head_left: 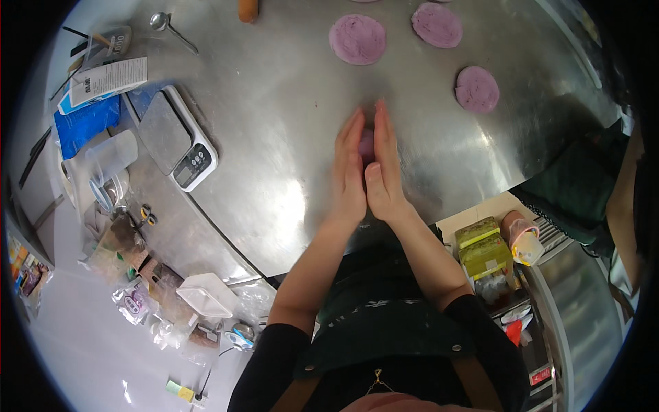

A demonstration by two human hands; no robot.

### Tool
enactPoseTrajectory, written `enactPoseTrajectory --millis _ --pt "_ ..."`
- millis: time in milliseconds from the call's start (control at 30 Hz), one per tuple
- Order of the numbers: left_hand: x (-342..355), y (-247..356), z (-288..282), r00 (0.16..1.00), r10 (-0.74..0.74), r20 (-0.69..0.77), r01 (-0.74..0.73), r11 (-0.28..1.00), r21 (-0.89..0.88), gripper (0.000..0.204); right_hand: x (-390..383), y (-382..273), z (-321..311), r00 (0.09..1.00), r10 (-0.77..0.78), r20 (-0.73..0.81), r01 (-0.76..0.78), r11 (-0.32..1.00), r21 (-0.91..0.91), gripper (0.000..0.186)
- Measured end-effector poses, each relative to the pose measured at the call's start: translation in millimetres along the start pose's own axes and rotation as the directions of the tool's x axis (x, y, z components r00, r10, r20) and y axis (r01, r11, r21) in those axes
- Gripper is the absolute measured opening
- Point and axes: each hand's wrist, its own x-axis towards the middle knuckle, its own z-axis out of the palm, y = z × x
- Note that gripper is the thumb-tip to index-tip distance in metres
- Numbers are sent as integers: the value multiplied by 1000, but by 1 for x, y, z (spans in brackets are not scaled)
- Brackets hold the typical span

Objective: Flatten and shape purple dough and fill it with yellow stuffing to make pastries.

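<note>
Between my two palms sits a piece of purple dough (367,143), mostly hidden by the fingers, on the steel table (274,137). My left hand (350,168) cups it from the left and my right hand (386,165) from the right, fingers stretched forward and thumbs close together. Beyond my hands lie flat purple dough rounds: one round (357,39) straight ahead, another round (437,25) to its right, and a third round (478,89) nearer on the right. Part of one more shows at the top edge.
A digital scale (195,165) stands to the left, with a metal ladle (160,22) beyond it. A wooden rolling pin end (248,9) shows at the top. Clear cups, scissors (147,215) and a white tub (207,295) crowd the left. Another person's arm (626,199) is at the right edge.
</note>
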Motion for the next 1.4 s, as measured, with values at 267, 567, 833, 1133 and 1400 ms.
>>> enactPoseTrajectory --millis 267,567,833,1133,1400 --pt "4 -4 1 999 -47 -20 43 984 -170 67 -7 -1 -4 999 -9 -41 8 1000 -12 75" --pt "5 -5 -5 992 -91 -90 60 950 -306 65 -11 4 -4 993 20 -118 -13 998 59 75" --pt "-7 1 2 988 -152 -23 144 966 -214 75 0 3 -8 1000 -2 -32 3 998 60 74" --pt "-13 2 15 993 -95 -71 79 978 -194 70 6 4 -13 1000 -3 12 3 1000 24 71" --pt "-13 -5 11 999 47 -13 -47 999 -9 65 -2 2 -14 1000 9 -15 -9 1000 25 70"
